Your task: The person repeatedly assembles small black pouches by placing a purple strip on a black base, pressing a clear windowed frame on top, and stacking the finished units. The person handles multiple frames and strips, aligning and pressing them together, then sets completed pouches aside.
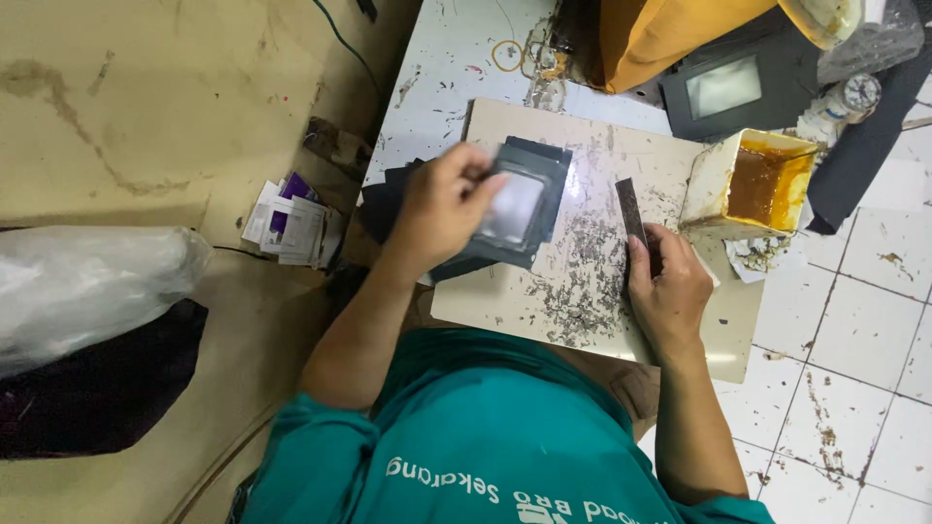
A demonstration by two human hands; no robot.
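From the head camera, you are looking straight down over your own teal shirt (485, 437) at a cream work board (592, 291), scuffed and flecked with dark scraps, lying on a white tiled table (854, 320).

Your left hand (442, 209) is raised over the left part of the board, its fingers curled round a dark frame piece with a clear window (515, 209); the thumb lies across its near edge and the piece is a little blurred. Just under it sits a stack of similar dark pieces (544, 160), overlapping the board's left edge.

Your right hand (670, 291) rests on the board's right side, closed on the lower end of a narrow dark strip (631, 209), which points away from you along the board (how tightly the fingers pinch it is hard to tell, since the hand covers that end).

Just beyond the strip, at the board's far right corner, stands a cream tub of amber glue (757, 180). A mustard-yellow cloth (660, 34) lies at the table's far edge, with a dark framed panel (728, 87) beside it. On the floor to the left lie some paper slips (291, 223) and a clear plastic bag (87, 281).
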